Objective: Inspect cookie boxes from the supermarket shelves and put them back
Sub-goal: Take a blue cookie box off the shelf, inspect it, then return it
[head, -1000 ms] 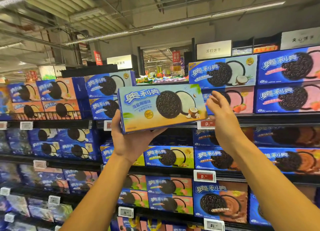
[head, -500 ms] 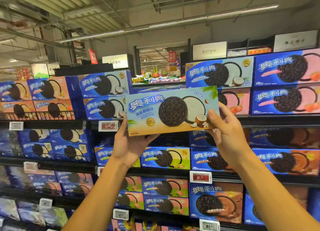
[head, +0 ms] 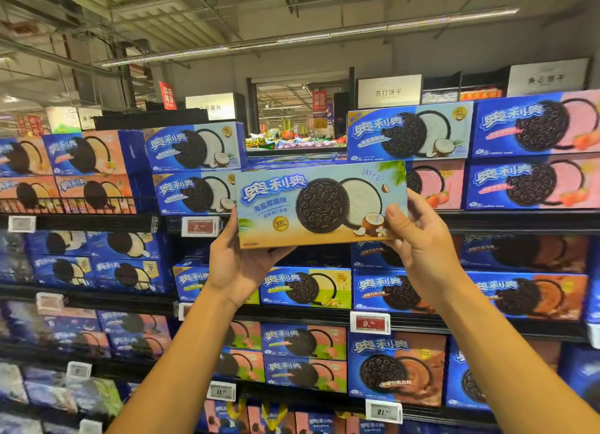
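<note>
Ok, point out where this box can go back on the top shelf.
The clearest gap is on the top shelf behind the held box, between the left coconut stack and the pink strawberry box. Rows elsewhere are packed.

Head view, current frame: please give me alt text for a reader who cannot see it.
Two bare hands hold a light-blue coconut cookie box up in front of supermarket shelves stacked with blue cookie boxes. The left hand grips its lower left corner from beneath; the right hand pinches its right end. Red price tags line the shelf edges.
</note>
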Available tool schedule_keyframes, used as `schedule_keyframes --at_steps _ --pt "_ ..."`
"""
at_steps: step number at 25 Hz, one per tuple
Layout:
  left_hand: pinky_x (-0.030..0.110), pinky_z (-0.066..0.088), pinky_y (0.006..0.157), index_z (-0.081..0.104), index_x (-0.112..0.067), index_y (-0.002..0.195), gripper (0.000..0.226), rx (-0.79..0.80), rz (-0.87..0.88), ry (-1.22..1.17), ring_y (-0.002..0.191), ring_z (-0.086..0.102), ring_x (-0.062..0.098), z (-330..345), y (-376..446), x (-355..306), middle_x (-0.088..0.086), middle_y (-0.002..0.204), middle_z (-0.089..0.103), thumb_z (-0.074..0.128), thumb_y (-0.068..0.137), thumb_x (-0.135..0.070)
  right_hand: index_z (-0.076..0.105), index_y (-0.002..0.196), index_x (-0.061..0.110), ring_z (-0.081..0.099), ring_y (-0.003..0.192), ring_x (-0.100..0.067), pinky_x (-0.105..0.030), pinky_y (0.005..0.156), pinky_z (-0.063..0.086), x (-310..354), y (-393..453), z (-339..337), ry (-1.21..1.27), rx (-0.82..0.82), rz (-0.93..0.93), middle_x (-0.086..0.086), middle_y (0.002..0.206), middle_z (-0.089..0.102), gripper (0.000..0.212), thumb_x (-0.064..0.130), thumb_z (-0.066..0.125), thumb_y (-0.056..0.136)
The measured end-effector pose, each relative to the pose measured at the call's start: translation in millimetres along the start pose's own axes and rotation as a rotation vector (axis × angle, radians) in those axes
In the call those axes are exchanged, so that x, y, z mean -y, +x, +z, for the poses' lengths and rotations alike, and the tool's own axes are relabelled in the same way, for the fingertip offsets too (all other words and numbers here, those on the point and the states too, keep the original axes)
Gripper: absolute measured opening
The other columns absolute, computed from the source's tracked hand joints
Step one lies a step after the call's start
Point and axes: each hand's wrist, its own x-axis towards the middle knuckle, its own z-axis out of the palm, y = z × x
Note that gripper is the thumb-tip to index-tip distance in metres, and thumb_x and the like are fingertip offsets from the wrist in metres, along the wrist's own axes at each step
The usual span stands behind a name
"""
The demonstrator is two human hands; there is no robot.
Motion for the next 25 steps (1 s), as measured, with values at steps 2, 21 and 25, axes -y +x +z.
schedule_keyframes --at_steps 2,21,25 --pt "0.053 0.052 0.094 0.068 -0.023 0.126 0.058 -0.006 -0.005 0.022 0.125 0.058 0.033 2 -2 -2 0.010 0.137 0.061 0.075 0.076 -0.052 0.057 0.129 0.018 0.072 0.096 -0.017 -0.035 0.086 0.058 1 0 0 -0.002 -0.002 0.008 0.005 0.112 0.075 0.048 0.028 0.065 0.083" --pt "0.042 0.062 0.070 0.058 -0.019 0.131 0.039 -0.193 -0.171 0.173 0.101 0.072 0.029 4 -4 -28 0.008 0.122 0.071 0.033 0.106 -0.035 0.071 0.121 0.034 0.072 0.104 -0.018 -0.038 0.076 0.060 12 6 -3 -0.041 -0.052 0.163 0.003 0.121 0.073 0.032 0.034 0.043 0.105" --pt "0.048 0.058 0.086 0.066 -0.025 0.126 0.042 -0.166 -0.127 0.121 0.109 0.068 0.029 -5 -2 -24 0.007 0.129 0.067 0.036 0.101 -0.040 0.059 0.137 0.030 0.067 0.116 -0.023 -0.046 0.096 0.052 11 5 -4 -0.053 0.032 0.144 -0.002 0.130 0.068 0.036 0.021 0.039 0.107"
